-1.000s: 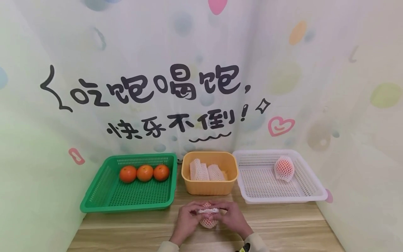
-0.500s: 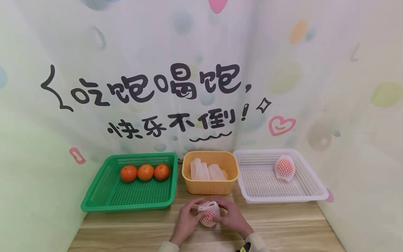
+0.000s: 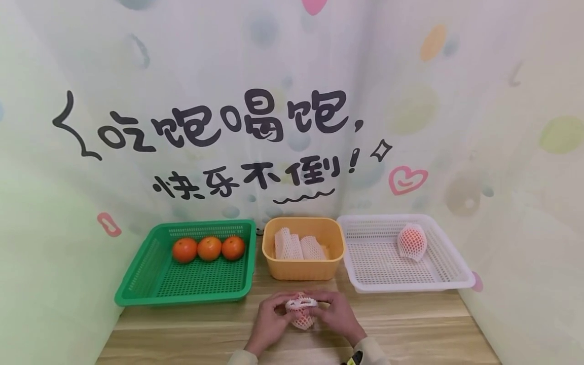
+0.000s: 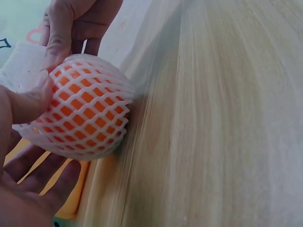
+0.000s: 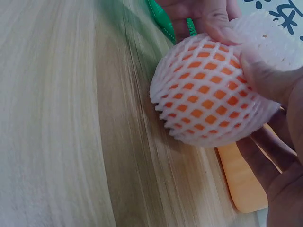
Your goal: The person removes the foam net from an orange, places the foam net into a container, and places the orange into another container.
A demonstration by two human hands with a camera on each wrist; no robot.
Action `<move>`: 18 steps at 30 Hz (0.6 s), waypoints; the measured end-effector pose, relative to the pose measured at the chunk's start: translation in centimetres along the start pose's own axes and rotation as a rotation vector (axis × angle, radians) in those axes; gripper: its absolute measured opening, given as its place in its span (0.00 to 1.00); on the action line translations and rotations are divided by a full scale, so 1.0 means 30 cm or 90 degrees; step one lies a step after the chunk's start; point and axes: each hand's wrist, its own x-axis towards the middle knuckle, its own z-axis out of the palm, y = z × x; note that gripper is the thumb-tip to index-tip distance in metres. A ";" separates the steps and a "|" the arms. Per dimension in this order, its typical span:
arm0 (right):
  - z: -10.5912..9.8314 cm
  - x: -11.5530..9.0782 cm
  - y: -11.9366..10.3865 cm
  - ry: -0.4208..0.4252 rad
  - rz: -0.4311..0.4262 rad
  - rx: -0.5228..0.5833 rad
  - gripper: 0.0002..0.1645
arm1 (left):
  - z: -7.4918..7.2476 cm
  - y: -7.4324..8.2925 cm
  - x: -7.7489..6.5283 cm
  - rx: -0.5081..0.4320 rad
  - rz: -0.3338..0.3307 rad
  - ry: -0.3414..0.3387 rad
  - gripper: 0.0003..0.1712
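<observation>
On or just above the tabletop [image 3: 173, 334], an orange fruit [image 4: 89, 113] is sitting inside a white foam net [image 5: 203, 90]. Left hand [image 3: 269, 320] and right hand [image 3: 339, 317] are grasping it, thumbs near the net's open end. Wrapping seems nearly done; next move probably calling for settling that end. Beyond, spare nets [image 3: 284, 244] are lying in a tub [image 3: 303, 270], bare fruits [image 3: 209, 249] in a green basket [image 3: 182, 299], a netted fruit [image 3: 412, 242] in a white basket [image 3: 410, 288].

There are three bare orange fruits [image 3: 209, 249], two white-foam-netted fruits [image 4: 87, 109], two plastic baskets [image 3: 182, 300], green and white, one yellow plastic tub [image 3: 303, 270].
</observation>
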 end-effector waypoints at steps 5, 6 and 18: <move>0.015 -0.001 -0.006 0.056 -0.022 0.012 0.16 | 0.012 0.013 -0.002 0.018 0.010 0.047 0.24; 0.017 -0.001 -0.007 0.062 -0.027 0.014 0.16 | 0.012 0.015 -0.002 0.020 0.011 0.054 0.24; -0.001 -0.004 0.014 -0.079 0.010 0.038 0.33 | -0.009 -0.008 -0.004 -0.016 0.023 -0.051 0.34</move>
